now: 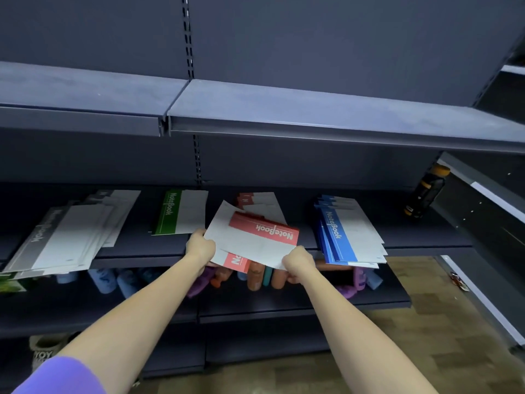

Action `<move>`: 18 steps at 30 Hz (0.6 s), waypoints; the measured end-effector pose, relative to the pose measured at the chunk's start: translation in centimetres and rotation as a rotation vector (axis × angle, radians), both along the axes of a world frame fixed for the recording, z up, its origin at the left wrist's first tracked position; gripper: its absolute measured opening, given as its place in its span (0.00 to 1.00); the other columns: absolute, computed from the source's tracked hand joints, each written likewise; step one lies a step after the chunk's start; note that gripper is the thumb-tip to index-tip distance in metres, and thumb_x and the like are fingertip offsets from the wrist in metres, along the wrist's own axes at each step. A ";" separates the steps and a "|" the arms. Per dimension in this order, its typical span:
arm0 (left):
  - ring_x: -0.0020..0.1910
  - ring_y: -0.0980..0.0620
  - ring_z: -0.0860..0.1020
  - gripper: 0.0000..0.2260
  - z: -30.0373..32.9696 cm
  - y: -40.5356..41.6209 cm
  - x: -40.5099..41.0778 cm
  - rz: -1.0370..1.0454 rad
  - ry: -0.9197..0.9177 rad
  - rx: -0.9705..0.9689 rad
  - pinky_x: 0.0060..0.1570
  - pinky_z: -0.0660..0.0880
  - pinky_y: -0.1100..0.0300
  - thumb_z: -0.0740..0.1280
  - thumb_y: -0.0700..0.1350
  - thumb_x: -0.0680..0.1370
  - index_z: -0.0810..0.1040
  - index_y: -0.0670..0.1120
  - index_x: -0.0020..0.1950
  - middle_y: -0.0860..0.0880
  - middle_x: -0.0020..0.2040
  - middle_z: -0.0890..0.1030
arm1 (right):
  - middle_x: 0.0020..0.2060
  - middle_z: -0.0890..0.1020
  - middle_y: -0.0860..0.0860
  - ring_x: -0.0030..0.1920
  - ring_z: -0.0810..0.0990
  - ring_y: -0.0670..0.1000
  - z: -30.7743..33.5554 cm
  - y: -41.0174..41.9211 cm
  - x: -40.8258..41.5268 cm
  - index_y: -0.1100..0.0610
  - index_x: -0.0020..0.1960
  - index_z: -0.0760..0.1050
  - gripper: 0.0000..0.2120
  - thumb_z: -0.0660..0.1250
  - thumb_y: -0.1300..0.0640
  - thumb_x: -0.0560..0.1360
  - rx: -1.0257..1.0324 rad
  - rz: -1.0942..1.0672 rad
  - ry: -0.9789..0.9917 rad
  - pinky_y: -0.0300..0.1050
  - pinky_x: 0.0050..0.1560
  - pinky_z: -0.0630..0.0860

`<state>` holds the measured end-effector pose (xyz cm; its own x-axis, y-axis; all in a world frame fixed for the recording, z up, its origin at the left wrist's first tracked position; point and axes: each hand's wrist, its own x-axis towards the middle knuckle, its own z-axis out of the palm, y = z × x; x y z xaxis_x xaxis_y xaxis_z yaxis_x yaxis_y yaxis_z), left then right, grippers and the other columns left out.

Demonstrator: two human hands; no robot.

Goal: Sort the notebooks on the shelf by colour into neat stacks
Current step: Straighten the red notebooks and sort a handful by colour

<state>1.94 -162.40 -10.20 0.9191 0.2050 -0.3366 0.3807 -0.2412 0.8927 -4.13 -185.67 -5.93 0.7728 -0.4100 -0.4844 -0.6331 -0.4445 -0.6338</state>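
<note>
Left of the red notebooks (257, 240): grey stack (61, 237), then green stack (181, 211). Left hand (200, 247) and right hand (298, 261) clamped on their near corners, over the shelf (142, 245) edge. Right of them: blue stack (348, 230), overhanging. Risk: splayed covers sliding apart and dropping off.

Both arms reach forward; left hand (200, 246) and right hand (299, 262) each closed in a grip.

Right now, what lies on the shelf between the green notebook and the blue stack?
In the head view, between the green notebook and the blue stack lie red notebooks, plus the red ones gripped by both hands.
</note>
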 end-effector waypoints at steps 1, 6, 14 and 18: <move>0.48 0.38 0.82 0.20 -0.1 0.3 0.2 0.002 0.000 0.007 0.42 0.83 0.40 0.55 0.38 0.71 0.74 0.51 0.59 0.44 0.54 0.81 | 0.56 0.79 0.60 0.53 0.82 0.60 0.3 -0.3 0.2 0.62 0.70 0.64 0.21 0.59 0.64 0.78 -0.140 0.025 0.000 0.53 0.55 0.80; 0.48 0.38 0.82 0.20 1.4 0.6 -0.4 -0.001 -0.011 0.030 0.41 0.83 0.41 0.56 0.38 0.72 0.74 0.51 0.61 0.43 0.54 0.81 | 0.65 0.66 0.61 0.57 0.75 0.63 0.7 -1.5 1.0 0.59 0.70 0.66 0.17 0.53 0.63 0.81 -0.371 0.056 -0.207 0.51 0.52 0.70; 0.48 0.39 0.82 0.19 2.1 0.5 -0.6 -0.002 -0.007 0.038 0.39 0.83 0.42 0.55 0.36 0.75 0.74 0.48 0.61 0.43 0.54 0.80 | 0.65 0.70 0.59 0.62 0.72 0.59 -1.1 0.8 1.9 0.58 0.69 0.71 0.19 0.58 0.50 0.82 -0.621 0.402 -0.408 0.54 0.62 0.73; 0.49 0.39 0.81 0.18 2.1 0.2 -0.4 -0.005 -0.001 0.069 0.42 0.83 0.43 0.55 0.35 0.75 0.74 0.48 0.61 0.43 0.54 0.79 | 0.75 0.65 0.57 0.73 0.64 0.59 -1.6 3.9 1.0 0.51 0.77 0.63 0.31 0.61 0.39 0.78 -0.536 0.716 -0.317 0.54 0.71 0.63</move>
<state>1.59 -162.24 -8.09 0.9205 0.2230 -0.3209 0.3784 -0.3037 0.8744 -3.10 -181.78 -7.49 0.9899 0.1056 -0.0941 0.0693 -0.9421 -0.3281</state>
